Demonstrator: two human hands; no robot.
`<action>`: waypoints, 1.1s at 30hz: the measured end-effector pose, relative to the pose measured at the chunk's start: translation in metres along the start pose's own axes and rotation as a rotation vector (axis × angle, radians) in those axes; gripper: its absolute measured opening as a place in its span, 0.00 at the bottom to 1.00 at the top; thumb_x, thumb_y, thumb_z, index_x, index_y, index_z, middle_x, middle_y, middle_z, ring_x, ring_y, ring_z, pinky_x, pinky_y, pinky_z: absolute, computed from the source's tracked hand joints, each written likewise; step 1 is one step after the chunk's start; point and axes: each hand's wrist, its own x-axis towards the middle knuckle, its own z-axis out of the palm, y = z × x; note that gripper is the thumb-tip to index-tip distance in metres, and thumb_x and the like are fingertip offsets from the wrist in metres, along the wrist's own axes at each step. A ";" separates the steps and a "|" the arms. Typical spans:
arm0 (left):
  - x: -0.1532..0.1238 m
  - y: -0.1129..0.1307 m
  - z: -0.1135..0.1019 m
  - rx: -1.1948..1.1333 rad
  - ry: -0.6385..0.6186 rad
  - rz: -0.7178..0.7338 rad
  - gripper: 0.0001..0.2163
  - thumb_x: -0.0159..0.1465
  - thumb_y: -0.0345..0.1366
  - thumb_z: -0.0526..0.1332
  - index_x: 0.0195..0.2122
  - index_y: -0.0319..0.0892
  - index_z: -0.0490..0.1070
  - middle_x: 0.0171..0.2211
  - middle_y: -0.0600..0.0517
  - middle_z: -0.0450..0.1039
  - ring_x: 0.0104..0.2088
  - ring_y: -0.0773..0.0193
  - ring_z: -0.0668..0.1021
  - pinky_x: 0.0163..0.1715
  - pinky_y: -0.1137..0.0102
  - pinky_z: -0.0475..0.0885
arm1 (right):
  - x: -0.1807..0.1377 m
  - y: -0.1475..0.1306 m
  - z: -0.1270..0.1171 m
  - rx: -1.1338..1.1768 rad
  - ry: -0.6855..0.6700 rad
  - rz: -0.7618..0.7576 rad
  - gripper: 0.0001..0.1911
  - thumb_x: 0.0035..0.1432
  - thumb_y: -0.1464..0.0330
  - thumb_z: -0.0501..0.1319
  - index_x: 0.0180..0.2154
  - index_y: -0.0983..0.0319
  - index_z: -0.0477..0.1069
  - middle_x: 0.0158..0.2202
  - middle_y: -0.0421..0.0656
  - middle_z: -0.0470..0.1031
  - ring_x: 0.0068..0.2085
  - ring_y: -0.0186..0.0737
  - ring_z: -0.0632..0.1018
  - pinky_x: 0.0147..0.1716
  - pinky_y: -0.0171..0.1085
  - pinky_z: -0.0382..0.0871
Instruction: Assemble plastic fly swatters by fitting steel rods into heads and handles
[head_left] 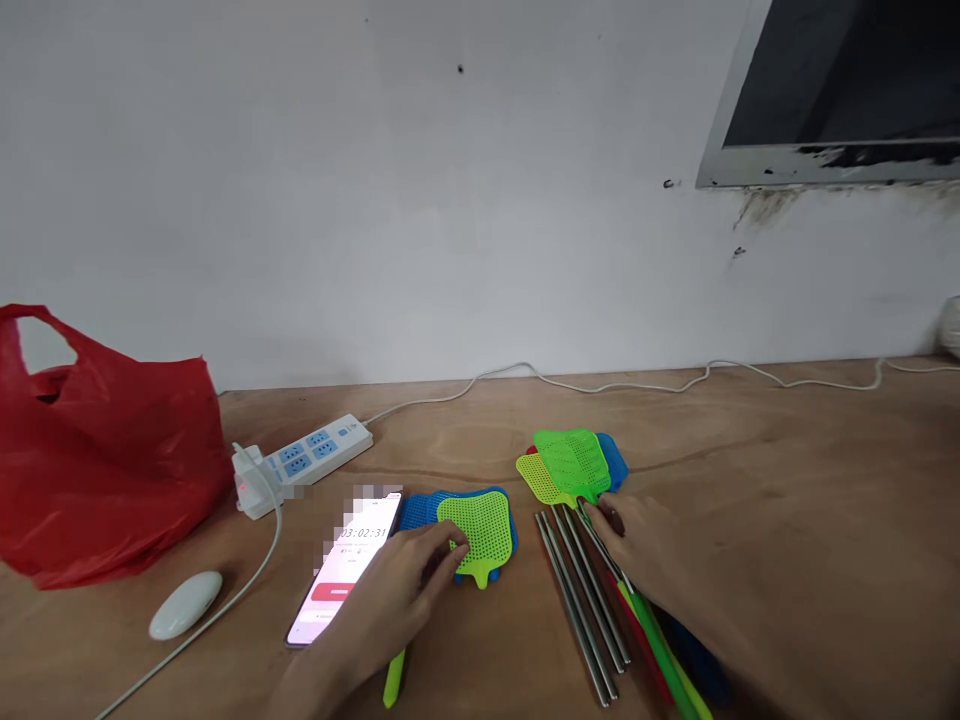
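Observation:
My left hand (409,565) has its fingers curled, thumb and index pinched at the left edge of a yellow-green fly swatter head (484,525). Blue swatter heads (418,510) lie beneath it. A yellow-green handle (394,680) shows below my left wrist. To the right, my right hand (630,535) closes on a thin metal shaft of a fly swatter, just below the bright green swatter head (574,462). Under that head, yellow, blue and red swatter heads are partly hidden. Several loose metal tubes (577,600) lie left of my right hand, with green and red handles (660,650) beside them.
A lit phone (367,560) lies left of my left hand. Farther left are a white power strip (322,450), a white oval object (185,605), a cable and a red plastic bag (112,470). A thin white cord runs along the wall.

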 end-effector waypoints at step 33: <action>0.012 -0.026 0.003 0.503 -0.022 -0.112 0.18 0.74 0.43 0.45 0.31 0.45 0.66 0.28 0.50 0.75 0.30 0.54 0.78 0.27 0.66 0.55 | 0.014 0.018 0.013 0.169 -0.002 -0.069 0.20 0.67 0.60 0.48 0.24 0.58 0.62 0.21 0.41 0.71 0.25 0.40 0.72 0.25 0.36 0.54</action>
